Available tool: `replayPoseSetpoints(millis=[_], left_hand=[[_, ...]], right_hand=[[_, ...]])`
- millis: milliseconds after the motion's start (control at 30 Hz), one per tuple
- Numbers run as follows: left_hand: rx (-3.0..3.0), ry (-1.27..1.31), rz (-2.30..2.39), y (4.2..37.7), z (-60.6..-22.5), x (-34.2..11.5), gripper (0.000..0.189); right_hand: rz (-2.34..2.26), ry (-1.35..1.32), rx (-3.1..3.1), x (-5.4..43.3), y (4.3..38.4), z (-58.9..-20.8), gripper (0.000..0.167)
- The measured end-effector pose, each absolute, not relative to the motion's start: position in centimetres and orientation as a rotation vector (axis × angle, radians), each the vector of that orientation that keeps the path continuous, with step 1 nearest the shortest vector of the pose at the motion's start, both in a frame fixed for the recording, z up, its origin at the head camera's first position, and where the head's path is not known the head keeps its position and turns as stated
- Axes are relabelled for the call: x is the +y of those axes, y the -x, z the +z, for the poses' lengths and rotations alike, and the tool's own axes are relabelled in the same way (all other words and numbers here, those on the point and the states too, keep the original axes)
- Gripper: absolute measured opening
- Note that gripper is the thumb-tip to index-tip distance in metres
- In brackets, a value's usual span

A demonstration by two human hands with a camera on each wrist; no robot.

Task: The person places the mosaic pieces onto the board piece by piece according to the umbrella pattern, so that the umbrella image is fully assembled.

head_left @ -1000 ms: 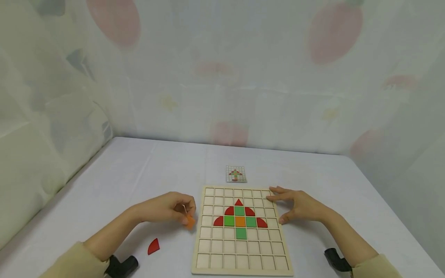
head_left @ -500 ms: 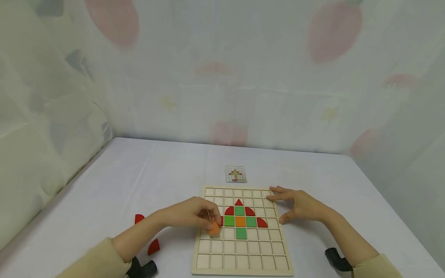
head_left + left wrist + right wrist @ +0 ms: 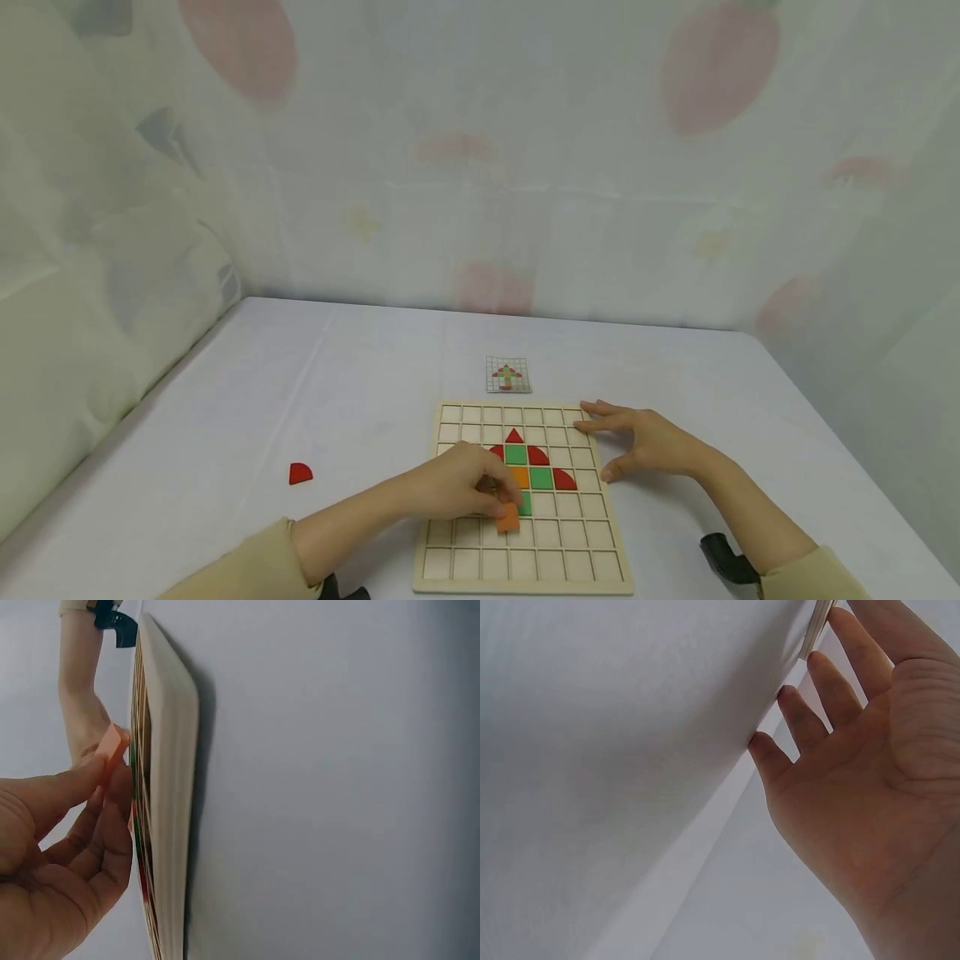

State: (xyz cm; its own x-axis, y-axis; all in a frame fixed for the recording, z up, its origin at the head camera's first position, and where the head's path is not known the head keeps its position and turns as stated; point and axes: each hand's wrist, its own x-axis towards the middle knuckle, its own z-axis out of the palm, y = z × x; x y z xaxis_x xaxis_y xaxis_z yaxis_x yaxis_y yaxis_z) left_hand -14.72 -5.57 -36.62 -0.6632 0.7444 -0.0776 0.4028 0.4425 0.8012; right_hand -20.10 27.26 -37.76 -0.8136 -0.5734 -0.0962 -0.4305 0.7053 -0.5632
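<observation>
Between thumb and fingers, my left hand (image 3: 461, 483) pinches an orange square tile (image 3: 507, 517), close over the lower middle of the wooden grid board (image 3: 525, 587). The left wrist view shows the orange tile (image 3: 112, 746) tilted at the fingertips, beside the board's edge (image 3: 172, 787). Red, green and orange pieces form an arrow-like pattern on the board, with a red triangle (image 3: 513, 436) on top; my left hand covers its left part. My right hand (image 3: 652, 442) rests at the board's right edge, fingers spread and straight. In the right wrist view, its fingertips are at the board's corner (image 3: 817, 630).
A small pattern card (image 3: 507, 375) lies behind the board on the white tablecloth. One red quarter-circle piece (image 3: 301, 473) lies on the table to the left. A patterned cloth (image 3: 465, 167) hangs behind the table and along its sides.
My left hand has carried the orange tile rightward from beside the board to over its lower middle. The left forearm now covers one of the loose red pieces. My right hand stays put.
</observation>
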Motion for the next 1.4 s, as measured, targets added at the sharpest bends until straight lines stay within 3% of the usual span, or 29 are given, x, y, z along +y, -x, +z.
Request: replayPoseSetpoints(millis=[333,600,1400], left_hand=[[2.408,-1.010,0.961,13.5,-36.2,-3.7,0.016],[2.436,-0.935,1.003,13.1,-36.4,-3.1,0.004],[2.423,-0.916,1.042,13.1,-36.7,-2.9,0.009]], right_hand=[[-0.774,0.807,2.651,27.2,20.2,-37.7,0.074],[-0.772,0.786,2.650,27.1,20.2,-37.7,0.074],[-0.771,0.772,2.648,27.2,20.0,-37.6,0.074]])
